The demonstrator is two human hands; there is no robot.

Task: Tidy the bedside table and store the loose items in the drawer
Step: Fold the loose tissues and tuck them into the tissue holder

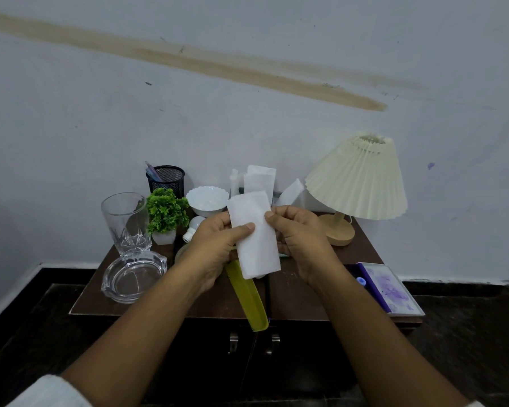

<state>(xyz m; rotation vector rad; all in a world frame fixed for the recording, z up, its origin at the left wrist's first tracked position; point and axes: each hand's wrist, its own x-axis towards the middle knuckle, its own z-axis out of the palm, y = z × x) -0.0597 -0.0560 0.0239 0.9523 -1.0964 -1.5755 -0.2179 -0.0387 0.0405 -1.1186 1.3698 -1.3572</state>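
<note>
I hold the folded white paper tissue (254, 233) above the dark brown wooden counter (306, 292). My left hand (215, 248) pinches its left edge, thumb on top, and my right hand (300, 239) grips the right edge. This keeps the soft fold flat, I judge, for stowing. Beneath it the yellow-green plastic comb (249, 298) overhangs the front edge. No open drawer shows, only two metal handles (232, 342) below.
</note>
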